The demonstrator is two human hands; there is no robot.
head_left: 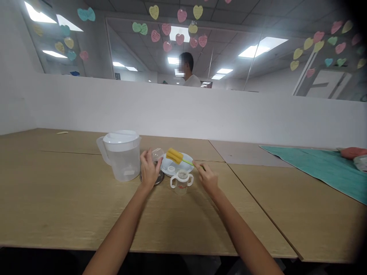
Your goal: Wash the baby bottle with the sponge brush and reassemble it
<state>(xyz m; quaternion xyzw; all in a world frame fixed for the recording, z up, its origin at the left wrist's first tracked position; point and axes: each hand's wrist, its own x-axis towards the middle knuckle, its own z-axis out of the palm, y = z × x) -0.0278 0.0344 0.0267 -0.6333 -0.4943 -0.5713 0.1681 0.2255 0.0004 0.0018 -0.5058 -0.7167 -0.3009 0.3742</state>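
Note:
My left hand [149, 172] is closed around a clear plastic cap [157, 153], raised above the table. A sponge bottle brush [174, 156] with a yellow head and green handle is held by the handle in my right hand [207, 177]. Its sponge head is over the pale blue plate [189, 157], a little to the right of the cap. On that plate lies a small white ring-like piece [171, 169]. Between my hands stands an upright clear baby bottle [181, 186] with two white handles and an open top. A round dark metal dish [159, 179] is partly hidden behind my left hand.
Left of my left hand stands a clear lidded pitcher [125, 160] with liquid in it. A green cloth [312, 162] lies at the right, with a red bundle [354, 152] on it. Behind the table [71, 206] rises a white wall with windows; a person [189, 70] is beyond the glass.

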